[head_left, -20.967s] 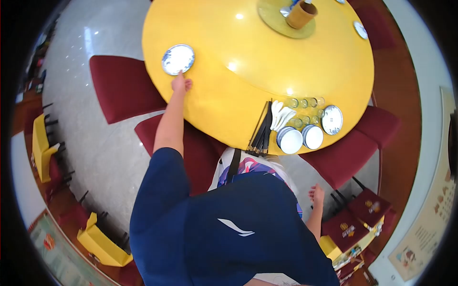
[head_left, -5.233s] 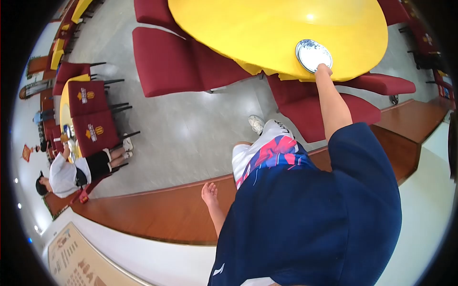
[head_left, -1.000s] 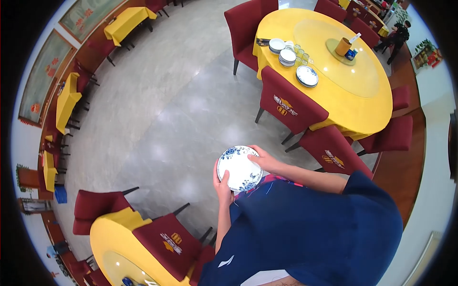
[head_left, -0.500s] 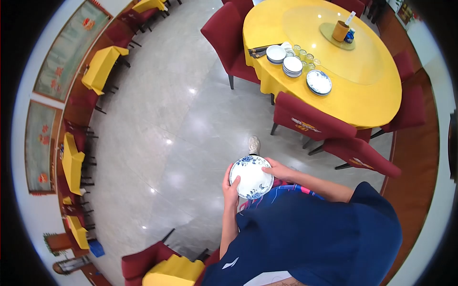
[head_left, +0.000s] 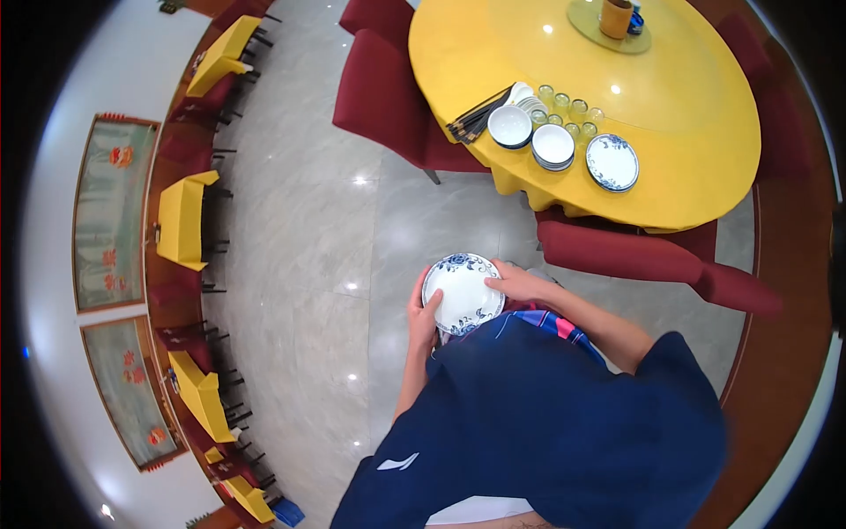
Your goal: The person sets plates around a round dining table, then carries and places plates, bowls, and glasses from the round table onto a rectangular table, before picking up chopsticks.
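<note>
Between my two hands I carry a round white plate [head_left: 463,298] with blue flowers along its rim, in front of my body. My left hand [head_left: 424,309] grips its left edge, thumb on top. On the right edge my right hand [head_left: 518,280] closes the same way. Whether more plates lie beneath it I cannot tell. Ahead, on the round table's yellow cloth [head_left: 687,189], lie a similar flowered plate stack [head_left: 612,162], white bowls [head_left: 510,126], a second bowl stack [head_left: 553,146], several glasses [head_left: 577,108], white spoons [head_left: 522,91] and dark chopsticks [head_left: 478,119].
Dark red chairs [head_left: 388,106] stand at the round table's left, and another chair [head_left: 617,251] stands at its near side. A brown holder [head_left: 615,18] sits on a glass disc. Smaller yellow-covered tables [head_left: 182,220] line the left wall. Grey tiled floor [head_left: 300,264] runs between.
The view has moved forward and turned, so the round table and its dishes appear closer. Both hands keep their hold on the plate.
</note>
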`<move>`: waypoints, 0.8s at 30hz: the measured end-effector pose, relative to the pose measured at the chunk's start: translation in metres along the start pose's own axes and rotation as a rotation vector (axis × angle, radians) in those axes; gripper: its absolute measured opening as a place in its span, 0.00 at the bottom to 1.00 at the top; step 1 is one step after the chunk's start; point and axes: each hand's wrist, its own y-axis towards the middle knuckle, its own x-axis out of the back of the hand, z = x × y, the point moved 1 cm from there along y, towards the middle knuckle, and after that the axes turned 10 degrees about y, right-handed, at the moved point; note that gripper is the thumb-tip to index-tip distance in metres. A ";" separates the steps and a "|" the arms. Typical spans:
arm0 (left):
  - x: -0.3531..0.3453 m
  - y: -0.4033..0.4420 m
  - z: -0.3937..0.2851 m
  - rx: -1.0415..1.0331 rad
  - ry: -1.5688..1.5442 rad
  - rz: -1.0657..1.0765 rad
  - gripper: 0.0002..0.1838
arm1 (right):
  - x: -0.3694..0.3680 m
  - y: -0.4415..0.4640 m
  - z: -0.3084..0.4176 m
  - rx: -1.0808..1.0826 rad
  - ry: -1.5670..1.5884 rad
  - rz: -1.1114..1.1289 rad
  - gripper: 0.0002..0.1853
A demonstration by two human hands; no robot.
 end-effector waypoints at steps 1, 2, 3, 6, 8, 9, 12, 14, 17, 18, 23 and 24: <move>-0.005 0.016 -0.008 0.018 0.021 0.023 0.29 | 0.006 -0.003 0.002 -0.064 0.171 -0.059 0.26; -0.008 0.034 -0.014 0.031 0.036 0.040 0.29 | 0.010 -0.003 0.004 -0.124 0.347 -0.119 0.26; -0.011 0.054 -0.023 0.032 0.058 0.116 0.29 | 0.013 0.001 0.006 -0.126 0.371 -0.139 0.26; -0.025 0.101 -0.045 0.049 0.089 0.265 0.29 | 0.028 0.012 0.009 -0.031 0.332 -0.351 0.26; -0.032 0.126 -0.054 0.084 0.083 0.375 0.29 | 0.032 0.019 0.008 -0.015 0.300 -0.466 0.25; -0.034 0.138 -0.055 0.093 0.088 0.389 0.28 | 0.034 0.027 0.005 -0.022 0.322 -0.497 0.25; -0.039 0.177 -0.071 0.167 0.118 0.426 0.29 | 0.043 0.053 0.008 0.012 0.371 -0.593 0.25; -0.042 0.212 -0.081 0.183 0.106 0.461 0.29 | 0.059 0.074 0.025 -0.029 0.325 -0.689 0.26; -0.047 0.280 -0.100 0.160 0.121 0.549 0.29 | 0.078 0.122 0.046 -0.089 0.322 -0.858 0.26; -0.052 0.305 -0.105 0.128 0.130 0.591 0.29 | 0.088 0.137 0.053 -0.141 0.330 -0.911 0.26; -0.070 0.423 -0.134 0.059 0.249 0.813 0.28 | 0.123 0.224 0.041 -0.198 0.332 -1.083 0.25; -0.077 0.444 -0.140 0.041 0.247 0.839 0.28 | 0.138 0.238 0.046 -0.223 0.375 -1.114 0.25</move>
